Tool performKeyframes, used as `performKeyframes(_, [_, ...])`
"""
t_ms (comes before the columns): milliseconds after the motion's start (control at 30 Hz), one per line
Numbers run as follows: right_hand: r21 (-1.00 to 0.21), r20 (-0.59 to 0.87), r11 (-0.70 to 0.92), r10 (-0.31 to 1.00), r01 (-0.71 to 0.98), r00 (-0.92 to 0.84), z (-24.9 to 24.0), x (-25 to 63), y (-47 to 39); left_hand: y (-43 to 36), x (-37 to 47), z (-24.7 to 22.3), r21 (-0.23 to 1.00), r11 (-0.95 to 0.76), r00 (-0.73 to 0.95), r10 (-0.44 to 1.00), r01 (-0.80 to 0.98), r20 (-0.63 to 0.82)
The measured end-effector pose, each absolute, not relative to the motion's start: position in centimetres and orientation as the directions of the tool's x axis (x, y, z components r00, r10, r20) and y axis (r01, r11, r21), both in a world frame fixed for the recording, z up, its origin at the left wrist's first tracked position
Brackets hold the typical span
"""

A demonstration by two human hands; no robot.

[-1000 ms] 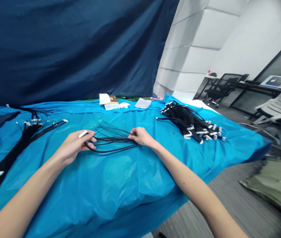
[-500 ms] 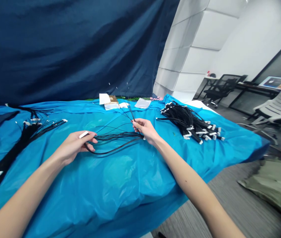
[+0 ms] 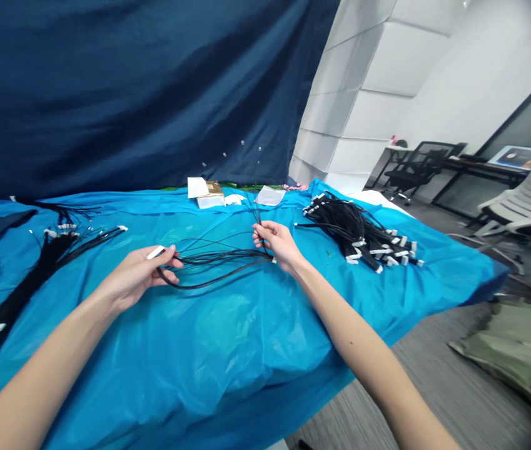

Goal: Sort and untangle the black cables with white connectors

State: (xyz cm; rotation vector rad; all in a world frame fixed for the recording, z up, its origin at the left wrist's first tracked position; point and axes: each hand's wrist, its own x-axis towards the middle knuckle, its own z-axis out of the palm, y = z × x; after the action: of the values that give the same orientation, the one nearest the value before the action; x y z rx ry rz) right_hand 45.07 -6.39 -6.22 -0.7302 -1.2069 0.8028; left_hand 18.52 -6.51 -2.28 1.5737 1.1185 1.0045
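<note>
A black wire harness [image 3: 218, 256] stretches between my two hands above the blue-covered table. My left hand [image 3: 141, 272] grips one end, where a white connector [image 3: 155, 252] shows above the thumb. One thicker strand droops in a loop below the rest. Near the other end, my right hand [image 3: 277, 244] is closed on the thin wires in a pinch. Several loose wires fan up and away from those fingertips, with small white tips against the dark curtain. A white connector [image 3: 274, 260] shows just below the right fingers.
On the right lies a pile of black wire harnesses [image 3: 363, 231] with white connectors; another bundle [image 3: 44, 269] lies at the left. At the back are a small open box [image 3: 209, 195] and a white packet [image 3: 270, 195]. A dark curtain [image 3: 129, 94] hangs behind the blue cover [image 3: 227, 350].
The loose wire tips above my right hand have swung to the right. My right hand has shifted slightly right and up; my left hand stays nearly in place.
</note>
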Motion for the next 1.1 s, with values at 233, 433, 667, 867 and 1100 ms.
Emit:
performKeyframes(233, [-0.775,0.574,0.618,0.776,-0.135,0.262,-6.3,45.3,-6.0,-6.0,18.3,-2.1,0.990,-0.137,0.110,0.985,0.024,0.133])
performKeyframes(433, [-0.616,0.786,0.770,0.614,0.166,0.069,-6.4,45.4,-6.1,-5.8,18.6,-2.2,0.973,-0.145,0.102,0.981,-0.177,0.165])
performKeyframes(667, [-0.125,0.603,0.815,0.516,0.566,-0.608,-7.7,44.3,-6.4,-7.6,19.1,-1.6,0.930,-0.354,0.199,0.909,-0.097,0.367])
performKeyframes(867, [0.023,0.550,0.369,0.771,0.929,-0.320,-7.7,42.9,-7.3,-9.8,19.4,-1.1,0.909,-0.405,0.392,0.824,-0.101,0.410])
performKeyframes(1100, [0.009,0.585,0.342,0.761,0.940,-0.282,-7.9,42.2,-7.5,-10.9,19.4,-1.3,0.913,-0.385,0.552,0.737,-0.134,0.391])
